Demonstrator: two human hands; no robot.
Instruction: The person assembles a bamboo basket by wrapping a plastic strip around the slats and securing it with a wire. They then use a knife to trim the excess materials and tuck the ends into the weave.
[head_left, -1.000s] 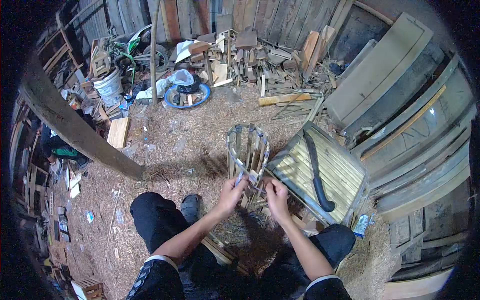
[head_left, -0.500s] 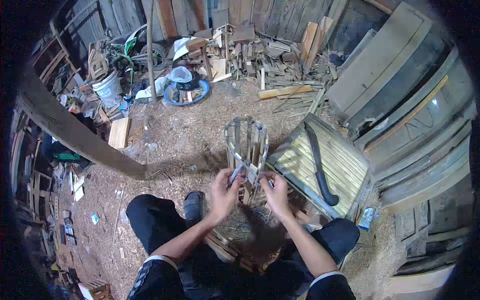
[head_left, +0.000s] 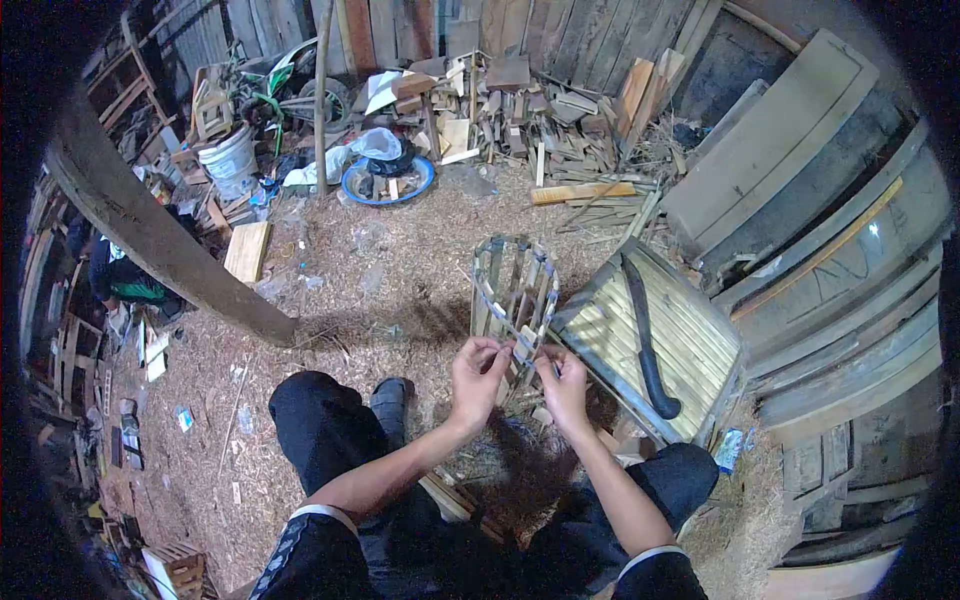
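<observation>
A slatted wooden frame with a rounded, banded rim [head_left: 480, 290] stands in front of me, between my knees. At the near end of its rim, my left hand [head_left: 480, 378] pinches with thumb and forefinger; what lies between the fingertips is too small to name. My right hand [head_left: 562, 388] is closed at the same end, on the right, its fingertips against the rim's narrow end. Both hands are close together, below a small pale wood piece [head_left: 526, 345] on the frame.
A machete [head_left: 645, 335] rests on a slatted panel [head_left: 700, 345] at the right. A slanting post [head_left: 180, 255] rises at the left. Behind are a blue-rimmed basin [head_left: 425, 185], a white bucket [head_left: 230, 165] and piled wood scraps [head_left: 560, 120]. Another person [head_left: 125, 275] is partly visible far left.
The view has shifted, so the surroundings appear farther right. My hands have stayed at the frame's near end, and the left fingers have changed their pinch.
</observation>
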